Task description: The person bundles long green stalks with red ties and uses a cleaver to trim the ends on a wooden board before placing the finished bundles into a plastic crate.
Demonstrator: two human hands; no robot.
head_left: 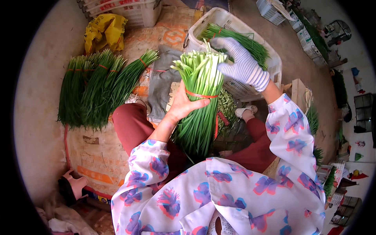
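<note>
My left hand, bare, is wrapped around a thick bundle of garlic chives. The bundle stands over my lap with its pale stem ends away from me and its dark green leaves toward me. An orange band circles it near the grip. My right hand wears a grey-white striped glove. Its thumb is beside the stem ends and its fingers stretch apart above them; I see nothing held in it. Beyond that hand, a white plastic crate contains more banded chives.
Several tied chive bundles lie at the left on cardboard. A yellow plastic bag and stacked white crates are behind them. Loose trimmings lie between my legs. A pink stool stands lower left.
</note>
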